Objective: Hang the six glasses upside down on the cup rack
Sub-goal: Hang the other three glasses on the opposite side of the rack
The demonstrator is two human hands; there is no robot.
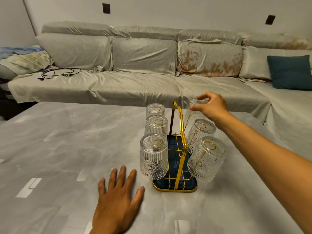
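A gold wire cup rack (178, 125) with a dark blue tray base (175, 187) stands on the grey table. Three clear embossed glasses hang upside down on its left side: near (153, 159), middle (156, 126), far (155, 109). On the right side hang a near glass (206, 160) and a middle glass (200, 134). My right hand (210, 107) grips the base of the far right glass (191, 116), which is upside down at the rack's far right peg. My left hand (118, 198) lies flat on the table, fingers spread, left of the rack.
The grey marbled table (67, 149) stretches wide to the left and in front. Behind it runs a long sofa (135, 85) under a pale cover, with a teal cushion (289, 71) at the right and cables (57, 73) at the left.
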